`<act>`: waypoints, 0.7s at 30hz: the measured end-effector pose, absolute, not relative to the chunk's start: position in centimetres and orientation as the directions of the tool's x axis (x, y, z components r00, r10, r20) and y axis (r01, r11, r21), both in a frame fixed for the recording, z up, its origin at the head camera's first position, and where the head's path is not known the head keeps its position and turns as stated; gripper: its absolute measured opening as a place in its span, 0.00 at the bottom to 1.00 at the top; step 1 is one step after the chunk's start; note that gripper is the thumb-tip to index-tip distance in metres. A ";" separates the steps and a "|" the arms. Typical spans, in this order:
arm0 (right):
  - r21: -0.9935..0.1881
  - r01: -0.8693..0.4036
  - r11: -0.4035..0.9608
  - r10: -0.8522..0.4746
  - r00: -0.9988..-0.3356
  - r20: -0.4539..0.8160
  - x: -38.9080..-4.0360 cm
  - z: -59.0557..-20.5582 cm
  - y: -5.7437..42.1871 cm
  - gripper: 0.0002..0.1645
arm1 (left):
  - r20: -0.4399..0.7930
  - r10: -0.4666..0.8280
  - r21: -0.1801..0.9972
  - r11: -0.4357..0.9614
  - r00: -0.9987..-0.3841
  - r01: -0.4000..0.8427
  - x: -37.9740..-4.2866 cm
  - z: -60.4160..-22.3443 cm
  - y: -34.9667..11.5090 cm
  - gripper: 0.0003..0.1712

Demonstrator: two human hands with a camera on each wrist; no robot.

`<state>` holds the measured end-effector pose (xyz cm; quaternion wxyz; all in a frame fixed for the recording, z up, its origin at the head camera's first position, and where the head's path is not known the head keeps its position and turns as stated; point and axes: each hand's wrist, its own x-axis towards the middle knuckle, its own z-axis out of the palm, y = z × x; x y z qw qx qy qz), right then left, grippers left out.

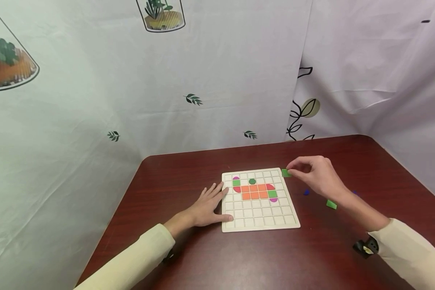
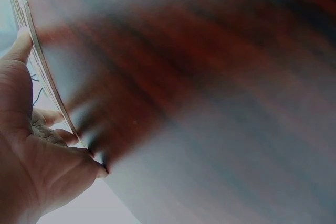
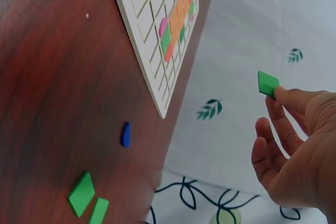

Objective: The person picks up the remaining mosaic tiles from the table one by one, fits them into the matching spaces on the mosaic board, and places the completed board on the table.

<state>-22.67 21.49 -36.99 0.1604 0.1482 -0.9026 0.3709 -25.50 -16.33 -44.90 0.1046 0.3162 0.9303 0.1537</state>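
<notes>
A white grid board [image 1: 253, 223] lies on the dark red table, with orange, green, red and magenta tiles and a dark green round piece [image 1: 252, 181] set in its cells. Against the board's left edge rests my left hand [image 1: 208, 207], fingers spread, thumb on a corner cell. Between thumb and index finger my right hand [image 1: 320, 175] pinches a green square tile [image 3: 268, 83], raised near the board's far right corner. In the left wrist view the fingers and thumb [image 2: 22, 45] reach the board's edge.
Right of the board lie a small blue piece [image 1: 306, 192] and a green tile [image 1: 331, 204]. The right wrist view shows two loose green pieces, one a diamond-like tile [image 3: 81, 194]. A white printed curtain [image 1: 217, 80] hangs behind the table.
</notes>
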 end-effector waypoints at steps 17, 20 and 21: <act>-0.649 -0.377 0.661 -0.180 -0.919 0.350 -23.0 -38.8 18.8 0.07 | -0.106 0.617 0.340 0.759 -0.780 0.555 -25.6 -45.0 -16.3 0.59; -0.645 -0.381 0.662 -0.190 -0.918 0.348 -23.0 -39.2 18.3 0.07 | -0.104 0.618 0.339 0.759 -0.779 0.556 -25.6 -45.0 -16.3 0.59; -0.644 -0.382 0.663 -0.193 -0.918 0.345 -23.0 -39.3 18.2 0.07 | -0.104 0.618 0.339 0.758 -0.779 0.557 -25.6 -45.0 -16.3 0.59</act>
